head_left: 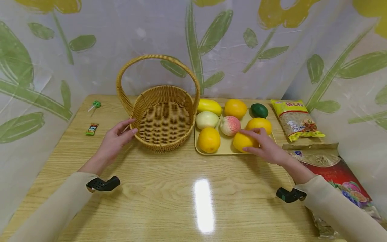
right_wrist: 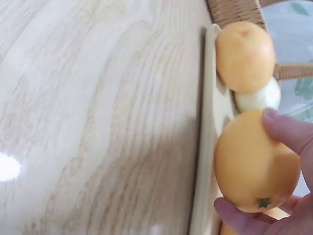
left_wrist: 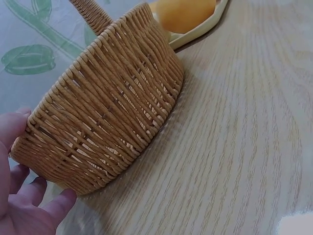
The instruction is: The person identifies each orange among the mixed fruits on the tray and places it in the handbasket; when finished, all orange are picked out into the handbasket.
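Observation:
My left hand (head_left: 116,137) holds the left side of a round wicker basket (head_left: 163,145), thumb at the rim and the other fingers spread along the outer wall. The basket has a tall arched handle and nothing inside. With thumb and fingers my right hand (head_left: 266,146) grips an orange (right_wrist: 257,161) at the front right of a pale yellow tray (head_left: 223,149). The orange's green stem mark shows in the right wrist view. Around it on the tray lie a peach (head_left: 230,126), a second orange (head_left: 209,139), and other yellow and pale round fruit.
A dark green fruit (head_left: 259,110) sits at the tray's back right. Right of the tray lie a yellow food packet (head_left: 297,120) and a large red bag (head_left: 335,171). A green lollipop (head_left: 96,104) and a wrapped candy (head_left: 92,129) lie at the left. Patterned curtains enclose the table.

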Available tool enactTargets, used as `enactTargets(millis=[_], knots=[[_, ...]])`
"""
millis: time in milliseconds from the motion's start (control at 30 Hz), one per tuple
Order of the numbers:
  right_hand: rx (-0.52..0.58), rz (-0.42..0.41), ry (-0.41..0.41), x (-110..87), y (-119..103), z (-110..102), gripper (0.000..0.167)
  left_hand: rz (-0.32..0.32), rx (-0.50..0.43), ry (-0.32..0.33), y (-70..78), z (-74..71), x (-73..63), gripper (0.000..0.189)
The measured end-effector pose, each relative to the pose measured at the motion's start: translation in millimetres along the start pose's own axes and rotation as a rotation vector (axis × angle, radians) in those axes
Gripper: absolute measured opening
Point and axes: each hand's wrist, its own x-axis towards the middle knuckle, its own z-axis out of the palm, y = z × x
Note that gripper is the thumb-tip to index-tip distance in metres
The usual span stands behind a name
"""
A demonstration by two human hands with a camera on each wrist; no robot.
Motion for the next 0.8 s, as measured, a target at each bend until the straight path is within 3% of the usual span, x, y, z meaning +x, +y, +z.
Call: enactTargets(millis=[300, 500, 800], knots=[[0.151, 0.073, 0.083, 4.8, -24.6, -17.9, 0.057, 0.006, -0.008, 0.006, 0.7, -1.6, 0.5, 0.063], [0.336, 0.138, 0.051, 12.1, -45.3, -28.3, 0.056, 0.008, 0.004, 0.009, 0.4, -1.8, -0.6, 0.063], [0.332, 0.055, 0.045, 37.0, -76.2, -21.9, 0.053, 0.009, 0.015, 0.011, 0.6, 2.2, -0.2, 0.063]])
